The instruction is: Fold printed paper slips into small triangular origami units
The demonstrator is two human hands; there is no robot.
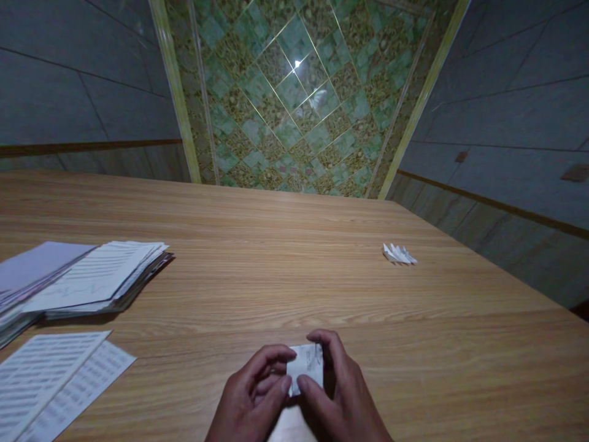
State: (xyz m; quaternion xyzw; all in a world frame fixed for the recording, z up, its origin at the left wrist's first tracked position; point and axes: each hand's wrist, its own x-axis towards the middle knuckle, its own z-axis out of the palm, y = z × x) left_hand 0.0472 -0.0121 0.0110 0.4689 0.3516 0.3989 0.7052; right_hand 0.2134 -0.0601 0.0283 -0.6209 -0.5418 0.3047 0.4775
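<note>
A small folded piece of paper (305, 363), whitish with faint dark marks, is held between both hands near the front of the wooden table (257, 264). My left hand (260, 390) grips its left edge, with the index finger at the upper corner and the thumb at the lower one. Around the right side curls my right hand (340, 387), its thumb pressed on the lower face and its index finger reaching past the top right corner. Whatever lies under the paper is hidden.
At the left lies an open stack of papers (110, 264), with loose printed sheets (59, 374) nearer me. A pleated white folded paper (399, 253) rests at the right. Beyond the table's far edge stands a wall with green patterned tiles (294, 123).
</note>
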